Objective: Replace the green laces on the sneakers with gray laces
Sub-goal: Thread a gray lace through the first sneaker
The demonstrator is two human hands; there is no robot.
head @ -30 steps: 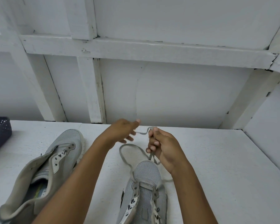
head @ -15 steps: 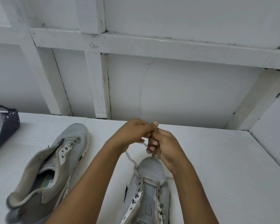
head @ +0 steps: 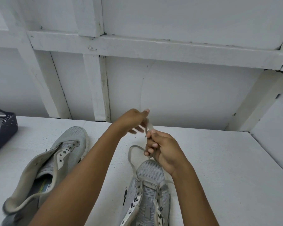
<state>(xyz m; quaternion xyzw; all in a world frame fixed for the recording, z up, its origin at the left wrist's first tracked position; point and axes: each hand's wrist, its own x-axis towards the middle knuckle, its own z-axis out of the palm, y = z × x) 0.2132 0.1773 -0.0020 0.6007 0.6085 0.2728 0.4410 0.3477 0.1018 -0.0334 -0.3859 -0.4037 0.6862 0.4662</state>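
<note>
Dark speckled basket (head: 6,126): cut by left edge.
Left hand (head: 131,119): lower fingers blurred.
Flat gray lace (head: 149,126): partly hidden inside right hand (head: 163,150).

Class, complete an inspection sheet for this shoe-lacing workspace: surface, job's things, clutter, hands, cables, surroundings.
Surface: white painted tabletop, carrying both shoes.
Job's things: grey mesh sneaker on the left, unlaced, tongue open; grey mesh sneaker in the middle, with a flat gray lace through its lowest eyelets; no green laces seen.
Clutter: dark blue perforated basket at the left edge.
Hands: left hand pinches the lace's end; right hand grips the lace below it.
Cables: nothing seen.
Surroundings: white wall with painted wooden beams.
</note>
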